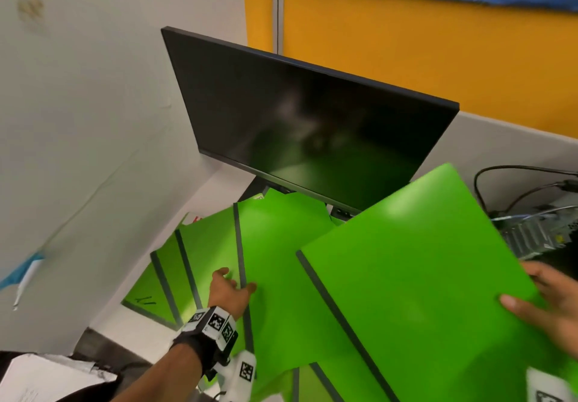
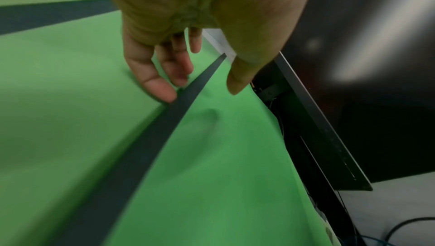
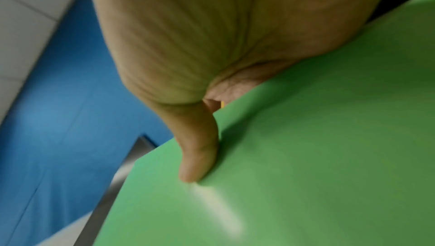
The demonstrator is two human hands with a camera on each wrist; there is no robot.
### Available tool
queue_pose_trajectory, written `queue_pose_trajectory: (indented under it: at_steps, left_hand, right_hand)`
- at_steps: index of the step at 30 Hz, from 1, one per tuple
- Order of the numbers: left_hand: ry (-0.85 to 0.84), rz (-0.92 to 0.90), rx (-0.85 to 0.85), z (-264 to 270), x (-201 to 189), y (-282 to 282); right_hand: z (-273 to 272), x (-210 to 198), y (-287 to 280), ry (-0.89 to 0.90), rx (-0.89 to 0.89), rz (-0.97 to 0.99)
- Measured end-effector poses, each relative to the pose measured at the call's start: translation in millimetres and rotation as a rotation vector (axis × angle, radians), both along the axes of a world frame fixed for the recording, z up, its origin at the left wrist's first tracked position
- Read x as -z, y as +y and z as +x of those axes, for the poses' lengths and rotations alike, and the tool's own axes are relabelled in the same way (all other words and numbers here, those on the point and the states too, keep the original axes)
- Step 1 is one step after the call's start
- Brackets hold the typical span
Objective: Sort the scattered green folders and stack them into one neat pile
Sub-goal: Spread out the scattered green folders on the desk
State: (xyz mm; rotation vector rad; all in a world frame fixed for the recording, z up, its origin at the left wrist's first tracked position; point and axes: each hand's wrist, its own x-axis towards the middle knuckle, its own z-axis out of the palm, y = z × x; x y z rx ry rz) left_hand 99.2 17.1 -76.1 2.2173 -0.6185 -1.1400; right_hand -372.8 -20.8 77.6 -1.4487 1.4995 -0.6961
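Note:
Several green folders with dark grey spines lie fanned over each other on the desk below a monitor. My right hand [image 1: 520, 286] holds the top right folder [image 1: 416, 276] by its right edge. It is lifted at a tilt, with the thumb [image 3: 197, 157] pressed on its cover [image 3: 306, 157] and the fingers hidden beneath. My left hand [image 1: 236, 281] straddles the grey spine [image 1: 239, 245] of the middle folder [image 1: 281, 276]. In the left wrist view the fingertips [image 2: 164, 90] touch the edge of that spine [image 2: 153, 138], and the thumb [image 2: 237, 82] hovers just above the green cover [image 2: 223, 157].
A black monitor [image 1: 297, 120] on its stand overhangs the folders' far ends. Cables [image 1: 500, 189] and a metal device [image 1: 531, 235] sit at the right. A white partition [image 1: 93, 120] closes the left side. Loose papers [image 1: 47, 376] lie at bottom left.

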Motion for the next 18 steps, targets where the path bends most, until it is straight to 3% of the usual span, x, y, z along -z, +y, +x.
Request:
queue_pose_trajectory:
  at_steps: [4, 9, 15, 18]
  left_hand:
    - [0.165, -0.051, -0.016, -10, -3, -3]
    - [0.111, -0.025, 0.157, -19, -16, -1]
    - [0.091, -0.043, 0.247, -20, -4, 4]
    - [0.144, -0.053, 0.163, -23, -2, 6]
  right_hand:
    - [79, 34, -8, 0.173, -0.162, 0.129]
    - [122, 96, -29, 0.232, -0.102, 0.34]
    - [170, 125, -65, 0.486, -0.083, 0.197]
    - [192, 133, -74, 0.542, -0.03, 0.202]
